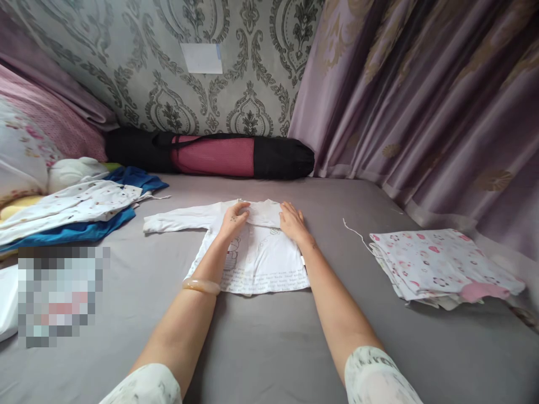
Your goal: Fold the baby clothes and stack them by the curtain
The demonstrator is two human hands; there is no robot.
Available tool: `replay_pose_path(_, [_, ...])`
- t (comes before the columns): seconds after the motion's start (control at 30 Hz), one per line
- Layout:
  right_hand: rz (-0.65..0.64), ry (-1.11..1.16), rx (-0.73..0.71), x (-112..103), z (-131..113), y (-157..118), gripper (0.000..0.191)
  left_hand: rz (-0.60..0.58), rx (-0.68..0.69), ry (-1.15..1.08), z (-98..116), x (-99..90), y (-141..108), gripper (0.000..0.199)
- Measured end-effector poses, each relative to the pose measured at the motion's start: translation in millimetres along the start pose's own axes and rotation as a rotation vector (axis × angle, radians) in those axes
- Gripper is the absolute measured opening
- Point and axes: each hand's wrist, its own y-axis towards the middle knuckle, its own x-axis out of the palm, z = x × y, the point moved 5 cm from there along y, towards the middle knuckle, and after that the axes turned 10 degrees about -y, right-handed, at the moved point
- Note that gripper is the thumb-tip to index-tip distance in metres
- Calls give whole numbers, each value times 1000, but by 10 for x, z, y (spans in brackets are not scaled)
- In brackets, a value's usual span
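A small white long-sleeved shirt (265, 264) with a printed front lies spread on the grey sheet. One sleeve (181, 217) stretches out to the left; the other appears folded across the upper chest. My left hand (234, 220) rests on the shirt left of the neckline, its fingers slightly bent and apart, with a pale bangle on that wrist. On the right shoulder edge, by the folded sleeve, my right hand (293, 221) lies with fingers stretched out. The fabric under both palms is hidden.
Folded printed cloths (438, 261) are stacked at right, a loose string beside them. At left lie white spotted clothing (84, 202), blue cloth (118, 221) and a blurred-out item (63, 303). A black and pink rolled bag (214, 156) lies along the wall, near purple curtains (400, 101).
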Motion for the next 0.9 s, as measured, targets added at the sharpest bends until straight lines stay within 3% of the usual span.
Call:
replay_pose_path(0.23, [-158, -166, -19, 138, -38, -75, 55, 4, -58, 125, -58, -27, 1, 39])
replay_pose_path(0.9, [-143, -192, 118, 208, 68, -73, 68, -40, 67, 438, -79, -54, 28, 40])
